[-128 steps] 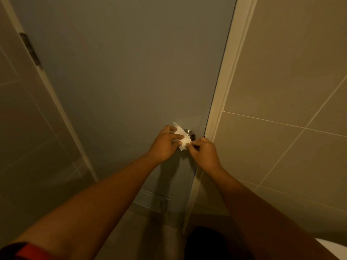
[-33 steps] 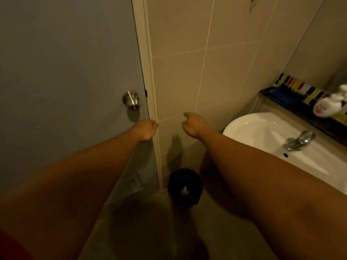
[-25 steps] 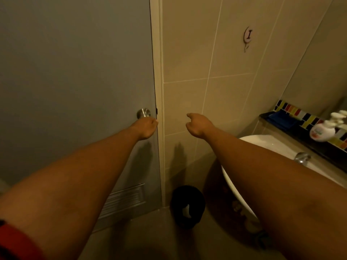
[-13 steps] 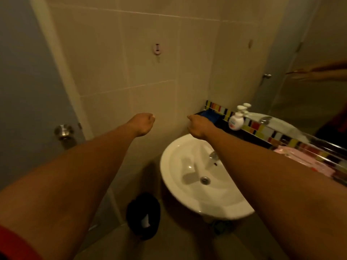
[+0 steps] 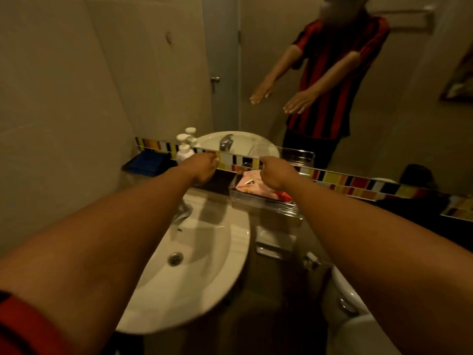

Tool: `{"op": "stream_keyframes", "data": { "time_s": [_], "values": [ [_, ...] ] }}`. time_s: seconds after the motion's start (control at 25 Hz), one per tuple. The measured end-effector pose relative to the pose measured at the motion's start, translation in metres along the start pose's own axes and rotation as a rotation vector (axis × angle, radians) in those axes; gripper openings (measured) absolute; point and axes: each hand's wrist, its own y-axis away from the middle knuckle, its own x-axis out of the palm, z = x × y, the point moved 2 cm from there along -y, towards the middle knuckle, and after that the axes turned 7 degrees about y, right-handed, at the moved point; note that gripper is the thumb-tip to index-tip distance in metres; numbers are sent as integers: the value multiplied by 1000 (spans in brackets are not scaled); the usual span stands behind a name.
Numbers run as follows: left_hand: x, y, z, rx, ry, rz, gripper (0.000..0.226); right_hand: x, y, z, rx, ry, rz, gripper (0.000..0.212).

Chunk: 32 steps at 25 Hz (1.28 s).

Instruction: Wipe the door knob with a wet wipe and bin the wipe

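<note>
Both the left hand (image 5: 204, 166) and right hand (image 5: 277, 175) reach empty, fingers spread, over the sink (image 5: 240, 231) rim, so wiping and binning look finished, nothing left to do

White ceramic sink (image 5: 225, 252); multicolour striped tile band (image 5: 358, 180); pink wipes packet (image 5: 252, 188); blue folded cloth (image 5: 147, 162); red-black striped shirt in mirror (image 5: 332, 80).

Dark ledge behind the sink, below the mirror.
On the ledge (image 5: 217, 179), left to right: blue folded cloth (image 5: 148, 162) at the far left end, white pump bottle (image 5: 184, 149) just beside it, clear tray (image 5: 266, 201) holding a pink packet (image 5: 252, 188).
</note>
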Motion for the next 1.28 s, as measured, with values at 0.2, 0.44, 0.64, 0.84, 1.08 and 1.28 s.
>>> {"op": "stream_keyframes", "data": {
  "time_s": [0.2,0.44,0.64,0.84,1.08,1.28],
  "values": [
    [66,-98,-40,132,73,124,35,21,-57,-82,169,0,38,41],
    [137,-178,-34,149,25,246,35,77,-118,-115,191,59,199,36],
    [181,-197,-16,211,4,318,33,105,-137,-104,152,-68,273,25],
    [195,-208,-13,329,-214,265,28,122,-142,-123,47,89,301,28],
    [214,-207,-8,342,-241,278,31,136,-132,-125,6,244,245,35],
    [209,-200,-9,333,-160,303,42,131,-131,-123,-50,314,314,42]
  ]
}}
